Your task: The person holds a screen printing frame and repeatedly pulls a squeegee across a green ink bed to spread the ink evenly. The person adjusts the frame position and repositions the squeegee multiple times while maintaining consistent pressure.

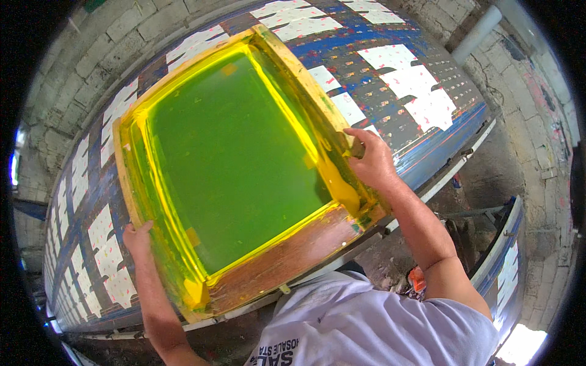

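A large wooden screen printing frame [299, 74] lies tilted across the middle of the view, over the long table. Its green mesh [235, 158] is bordered by bright yellow ink [343, 190], thickest along the right side and at the near left corner. On the frame's left rail, my left hand [138, 238] is closed with the thumb over the edge. My right hand [370, 160] is closed at the right rail, around a small wooden piece there; its fingertips are partly hidden. A reddish-brown board [281, 259] forms the near end of the frame.
The dark, blue-stained table [427, 152] carries rows of white cut pieces with small red marks [412, 85], some partly under the frame. A pale metal rail [455, 168] runs along its near edge. Another table [503, 268] stands at lower right. Block walls [146, 24] enclose the space.
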Action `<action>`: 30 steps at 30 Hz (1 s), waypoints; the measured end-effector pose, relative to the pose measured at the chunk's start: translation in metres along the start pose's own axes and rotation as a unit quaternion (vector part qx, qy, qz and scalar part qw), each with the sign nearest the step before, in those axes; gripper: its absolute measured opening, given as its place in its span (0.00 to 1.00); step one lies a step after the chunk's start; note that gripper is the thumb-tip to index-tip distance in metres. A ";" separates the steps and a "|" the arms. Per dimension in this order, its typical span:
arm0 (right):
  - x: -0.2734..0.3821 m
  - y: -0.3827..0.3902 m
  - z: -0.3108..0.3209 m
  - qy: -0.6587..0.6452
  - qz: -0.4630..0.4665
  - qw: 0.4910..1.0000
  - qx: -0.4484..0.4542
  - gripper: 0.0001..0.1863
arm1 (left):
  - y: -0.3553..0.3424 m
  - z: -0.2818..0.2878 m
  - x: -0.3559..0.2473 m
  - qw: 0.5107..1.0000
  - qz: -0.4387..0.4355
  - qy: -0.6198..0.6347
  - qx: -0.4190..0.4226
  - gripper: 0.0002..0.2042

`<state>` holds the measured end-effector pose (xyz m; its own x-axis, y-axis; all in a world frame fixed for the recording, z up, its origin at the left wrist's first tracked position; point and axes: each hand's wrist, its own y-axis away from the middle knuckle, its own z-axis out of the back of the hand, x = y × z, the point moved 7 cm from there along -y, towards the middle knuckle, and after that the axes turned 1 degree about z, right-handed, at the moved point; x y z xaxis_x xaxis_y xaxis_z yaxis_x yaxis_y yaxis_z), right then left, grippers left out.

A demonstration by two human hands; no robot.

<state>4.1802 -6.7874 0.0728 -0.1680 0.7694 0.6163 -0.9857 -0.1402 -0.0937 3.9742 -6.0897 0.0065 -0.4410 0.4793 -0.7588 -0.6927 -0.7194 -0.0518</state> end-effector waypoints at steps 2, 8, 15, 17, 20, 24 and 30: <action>-0.045 -0.012 0.022 -0.014 -0.023 1.000 -0.013 0.34 | 0.018 -0.036 -0.030 1.000 0.011 0.003 -0.002 0.15; -0.160 -0.040 0.077 -0.046 -0.071 0.996 -0.036 0.35 | 0.062 -0.130 -0.083 0.996 0.023 -0.076 -0.038 0.19; -0.238 -0.057 0.114 -0.071 -0.084 0.993 -0.039 0.36 | 0.104 -0.195 -0.146 0.997 0.061 0.035 -0.011 0.20; -0.248 -0.061 0.121 -0.083 -0.084 0.992 -0.044 0.36 | 0.111 -0.203 -0.163 0.998 0.060 0.025 -0.016 0.17; -0.251 -0.065 0.124 -0.098 -0.068 0.993 -0.023 0.36 | 0.119 -0.207 -0.181 0.998 0.054 0.026 -0.005 0.15; -0.251 -0.062 0.123 -0.082 -0.051 0.995 0.000 0.37 | 0.128 -0.210 -0.196 0.999 0.034 0.014 0.014 0.15; -0.238 -0.056 0.123 -0.055 -0.026 0.998 -0.015 0.39 | 0.125 -0.216 -0.195 0.988 0.078 -0.129 0.021 0.17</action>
<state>4.2770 -7.0389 0.0276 -0.1161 0.7024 0.7023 -0.9932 -0.0820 -0.0821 4.0969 -6.3819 0.0080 -0.6719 0.4796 -0.5645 -0.6245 -0.7765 0.0837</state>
